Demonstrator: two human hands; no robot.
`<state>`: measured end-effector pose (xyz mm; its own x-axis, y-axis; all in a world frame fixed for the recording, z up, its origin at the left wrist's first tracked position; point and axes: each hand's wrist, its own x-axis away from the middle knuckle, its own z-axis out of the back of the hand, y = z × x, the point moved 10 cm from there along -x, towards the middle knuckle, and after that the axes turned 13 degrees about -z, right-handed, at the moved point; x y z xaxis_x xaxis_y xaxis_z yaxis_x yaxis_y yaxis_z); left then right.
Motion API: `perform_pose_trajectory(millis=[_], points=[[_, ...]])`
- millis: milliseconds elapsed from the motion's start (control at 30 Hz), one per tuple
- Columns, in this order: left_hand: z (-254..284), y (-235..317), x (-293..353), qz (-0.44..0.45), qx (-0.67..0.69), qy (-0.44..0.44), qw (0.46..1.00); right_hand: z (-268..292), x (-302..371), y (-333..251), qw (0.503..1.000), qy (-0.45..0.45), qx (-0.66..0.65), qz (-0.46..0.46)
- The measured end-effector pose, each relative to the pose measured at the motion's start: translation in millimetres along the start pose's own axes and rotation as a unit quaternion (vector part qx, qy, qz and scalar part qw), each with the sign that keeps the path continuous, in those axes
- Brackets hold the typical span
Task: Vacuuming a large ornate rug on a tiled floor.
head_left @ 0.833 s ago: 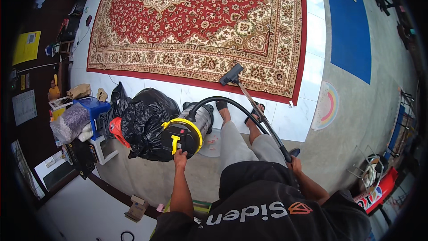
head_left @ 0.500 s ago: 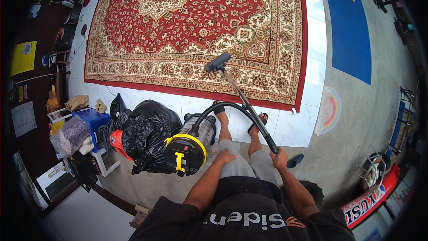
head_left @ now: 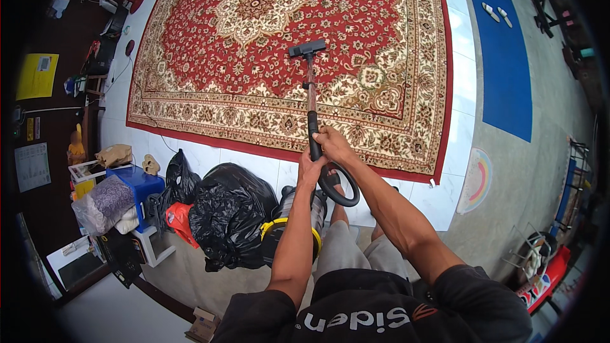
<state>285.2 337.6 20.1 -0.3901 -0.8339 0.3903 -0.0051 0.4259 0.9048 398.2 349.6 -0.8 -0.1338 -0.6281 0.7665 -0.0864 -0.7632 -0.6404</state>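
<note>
Both hands grip the black wand [head_left: 311, 98] of a vacuum cleaner. My left hand [head_left: 310, 168] holds it low on the grip, and my right hand [head_left: 333, 144] closes around it just above. The wand runs forward to a dark floor nozzle [head_left: 307, 47] resting on the red patterned carpet [head_left: 267, 38]. A black hose [head_left: 340, 194] loops from the grip back to the yellow-and-black vacuum canister [head_left: 286, 228] beside my legs.
Black rubbish bags [head_left: 229, 213] lie left of the canister, next to a blue stool [head_left: 136, 184] with bundles. A blue mat [head_left: 505, 70] with a pair of sandals [head_left: 495, 11] lies at the right. White tiles [head_left: 445, 184] border the carpet.
My left hand left the canister and joined the right on the wand. The nozzle moved from the carpet's near edge out toward its middle.
</note>
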Motion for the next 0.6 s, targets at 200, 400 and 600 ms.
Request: perform_pose_trajectory(millis=[200, 400, 600], points=[[110, -62, 68, 0.107, -0.170, 0.058, 0.978, 101, 110, 121, 0.996, 0.068, 0.010, -0.061], [144, -73, 96, 0.099, -0.308, 0.114, 0.939, 256, 461, 467, 0.874, 0.353, -0.077, -0.325], [140, -27, -151, 0.067, -0.396, 0.040, 0.915, 227, 594, 502, 0.794, 0.369, -0.171, -0.452]])
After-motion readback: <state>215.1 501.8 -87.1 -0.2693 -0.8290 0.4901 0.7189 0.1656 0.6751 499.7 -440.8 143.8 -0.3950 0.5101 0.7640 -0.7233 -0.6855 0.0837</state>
